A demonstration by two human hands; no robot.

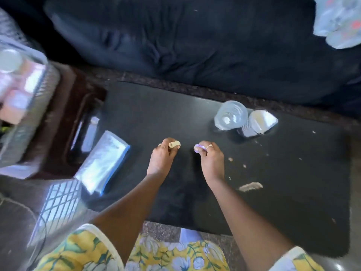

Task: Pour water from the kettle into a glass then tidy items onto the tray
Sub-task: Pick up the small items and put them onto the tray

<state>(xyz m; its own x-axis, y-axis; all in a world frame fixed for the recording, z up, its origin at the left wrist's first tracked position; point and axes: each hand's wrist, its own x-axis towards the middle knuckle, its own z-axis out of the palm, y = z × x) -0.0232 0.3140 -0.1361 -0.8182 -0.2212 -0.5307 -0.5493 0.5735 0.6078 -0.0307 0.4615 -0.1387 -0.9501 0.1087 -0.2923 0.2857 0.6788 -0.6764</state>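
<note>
left hand (163, 155): fingers curled, pinching a small cream piece (174, 144) above the dark tabletop (156, 114).
right hand (212, 156): fingers curled round a small lilac piece (199, 148).
glass (230, 115): clear, on the far side of the tabletop, just beside a white cup (260, 121).
silver packet (103, 161): at the left edge of the tabletop.

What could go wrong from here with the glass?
The left hand pinches a cream piece and the right hand a lilac piece, so neither can steady anything. The clear glass stands beside the white cup near the far edge of the table; reaching for one could tip the other. The foil packet seems to overhang the left edge.
</note>
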